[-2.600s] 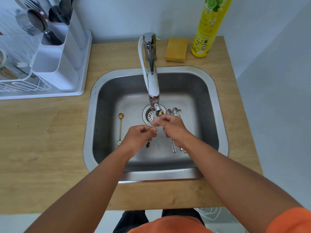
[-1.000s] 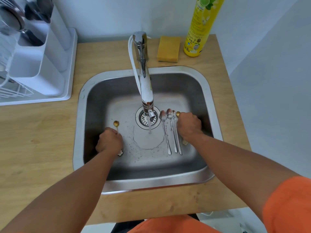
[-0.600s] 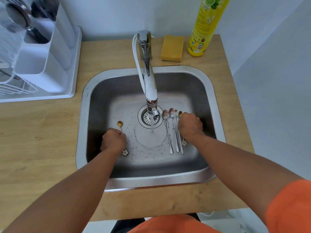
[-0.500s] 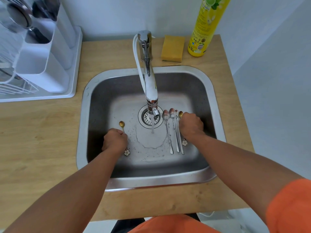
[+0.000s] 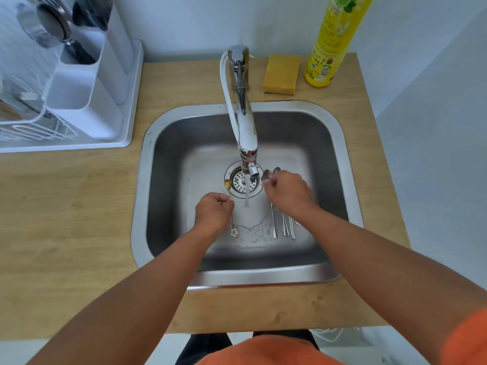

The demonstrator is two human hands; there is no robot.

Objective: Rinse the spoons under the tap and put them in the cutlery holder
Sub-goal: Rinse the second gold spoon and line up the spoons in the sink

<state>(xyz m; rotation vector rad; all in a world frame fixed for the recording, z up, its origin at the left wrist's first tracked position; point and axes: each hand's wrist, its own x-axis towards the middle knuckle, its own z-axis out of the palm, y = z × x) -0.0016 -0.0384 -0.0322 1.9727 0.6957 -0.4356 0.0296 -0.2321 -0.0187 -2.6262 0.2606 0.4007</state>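
Presently, left to right. Cutlery holder (image 5: 87, 83): white, at the far left of the wooden surface (image 5: 66, 206), utensils standing in its rear compartments, front compartment showing nothing inside. Left hand (image 5: 213, 213): curled into a fist around the thin stem of the gold spoon (image 5: 227, 184), whose bowl sits beside the drain and whose flower end shows below the fist. Half a second earlier this hand lay further left in the sink (image 5: 168, 122); it and the spoon have since shifted toward the water stream. Tap (image 5: 243, 122): running, water falling between the two hands. Right hand (image 5: 288, 192): fingers closed, set over the silver spoons (image 5: 283, 225); whether it grips one cannot be told. Their bowls show above the knuckles, handles below the wrist, resting on the sink floor. This hand has moved slightly leftward toward the stream. Sponge (image 5: 281, 74) and yellow bottle (image 5: 332, 46): at the back of the surface, behind the sink.
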